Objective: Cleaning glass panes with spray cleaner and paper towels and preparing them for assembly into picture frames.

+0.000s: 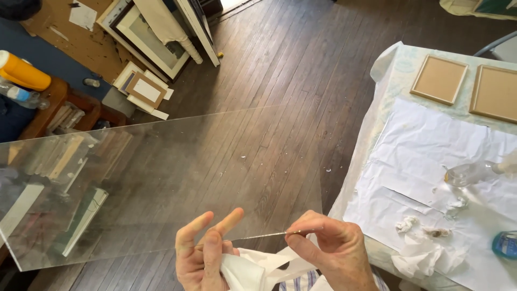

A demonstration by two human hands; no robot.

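A large clear pane of glass [161, 178] is held level over the dark wooden floor and stretches off to the left. My left hand [203, 256] props its near edge from below, two fingers raised against the pane, with a white cloth [242, 272] bunched in the palm. My right hand [331, 250] pinches the same near edge by the pane's right corner, between thumb and fingers.
To the right stands a table [385, 81] under white paper [431, 156], with two brown frame backs [439, 79], a clear bottle [471, 173], crumpled tissues [425, 253] and a blue lid [505, 245]. Picture frames [153, 40] lean at the upper left.
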